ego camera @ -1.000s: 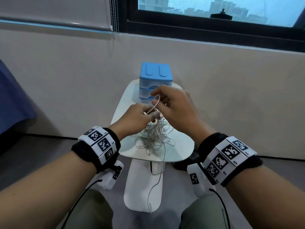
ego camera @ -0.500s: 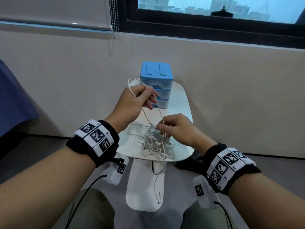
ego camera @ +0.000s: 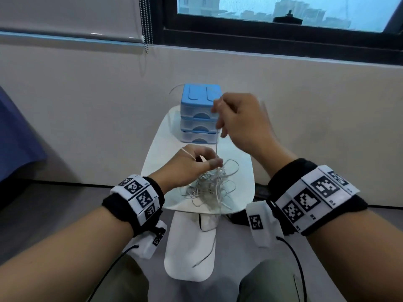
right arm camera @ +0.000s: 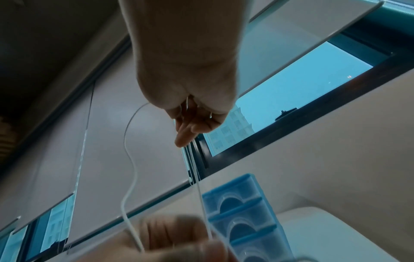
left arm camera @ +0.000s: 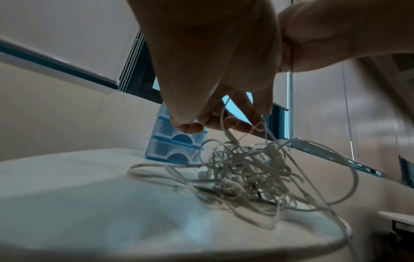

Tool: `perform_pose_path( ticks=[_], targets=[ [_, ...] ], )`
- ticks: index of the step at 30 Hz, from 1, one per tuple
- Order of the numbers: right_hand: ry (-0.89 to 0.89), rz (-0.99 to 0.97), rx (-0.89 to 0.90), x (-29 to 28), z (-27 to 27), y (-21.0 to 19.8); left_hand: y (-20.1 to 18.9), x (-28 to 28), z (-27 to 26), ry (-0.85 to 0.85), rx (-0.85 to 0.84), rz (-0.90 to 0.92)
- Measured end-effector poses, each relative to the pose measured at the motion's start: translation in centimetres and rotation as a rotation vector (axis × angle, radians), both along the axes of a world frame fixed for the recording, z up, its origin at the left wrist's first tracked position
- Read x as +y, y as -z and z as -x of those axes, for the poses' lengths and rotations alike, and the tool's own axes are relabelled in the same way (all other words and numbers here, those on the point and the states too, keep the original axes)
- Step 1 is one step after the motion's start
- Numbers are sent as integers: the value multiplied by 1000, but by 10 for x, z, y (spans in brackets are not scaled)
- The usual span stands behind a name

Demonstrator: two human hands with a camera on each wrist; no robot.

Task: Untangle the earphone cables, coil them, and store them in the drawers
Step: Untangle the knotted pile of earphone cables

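Note:
A tangle of white earphone cables (ego camera: 212,186) (left arm camera: 251,173) lies on the small white table (ego camera: 157,162). My left hand (ego camera: 192,165) (left arm camera: 219,122) hovers just above the heap and pinches a strand at its top. Raised in front of the blue drawer unit (ego camera: 199,115) (right arm camera: 241,218), my right hand (ego camera: 220,118) (right arm camera: 190,127) pinches a cable strand (ego camera: 217,147) (right arm camera: 201,203) that runs taut down to the left hand. A loose loop (right arm camera: 130,168) curls off its left side. The three drawers are closed.
The table (left arm camera: 89,186) stands against a beige wall below a dark-framed window (ego camera: 283,22). One cable end (ego camera: 209,251) hangs over the table's near edge toward the white base. A bead chain (ego camera: 147,22) hangs from the blind at upper left.
The hands have swapped heights: my left hand dropped from in front of the drawers to the heap, and my right hand rose from the heap, drawing a strand up.

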State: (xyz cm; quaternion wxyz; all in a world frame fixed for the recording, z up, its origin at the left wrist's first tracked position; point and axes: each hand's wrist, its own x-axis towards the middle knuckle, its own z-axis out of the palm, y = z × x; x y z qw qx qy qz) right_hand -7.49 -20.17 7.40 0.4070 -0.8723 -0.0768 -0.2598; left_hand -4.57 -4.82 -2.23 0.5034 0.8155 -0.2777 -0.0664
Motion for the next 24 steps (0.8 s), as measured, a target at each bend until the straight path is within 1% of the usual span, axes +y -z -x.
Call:
perform_pose_path(
  ticks=[2,4,6,8,9,10,12,13,15,16,17,19,20,21,24],
  targets=[
    [11,-63,-137,-1,3,-14,0,-2,-2,8,-22,-15],
    [33,-73,-281,-2,3,-24,1,-1,-6,17,-21,-44],
    [63,-47,-409,-5,0,-29,4,0,-11,10,-48,-152],
    [81,6,-486,-8,3,-30,7,1,-11,-8,-81,-253],
    [82,55,-473,-10,5,-29,8,1,-12,-7,-86,-245],
    [90,136,-410,-13,4,-24,8,2,-12,-14,-91,-219],
    [78,347,-146,-18,-1,-3,3,2,-12,-40,-132,-159],
    [27,409,15,-19,-4,11,1,3,-13,-56,-157,-138],
    [-54,476,266,-22,-8,34,-6,3,-13,-74,-201,-113],
    [-60,537,342,-23,-6,41,-8,2,-12,-73,-225,-120],
    [-54,592,379,-24,-4,44,-9,2,-11,-72,-245,-143],
    [-38,625,379,-27,-3,45,-7,1,-10,-61,-236,-175],
    [-27,619,346,-27,-4,43,-6,1,-10,-50,-219,-176],
    [-33,571,286,-25,-3,39,-4,1,-11,-39,-200,-180],
    [-13,299,35,-17,-2,22,1,-1,-13,-26,-159,-226]
  ],
)
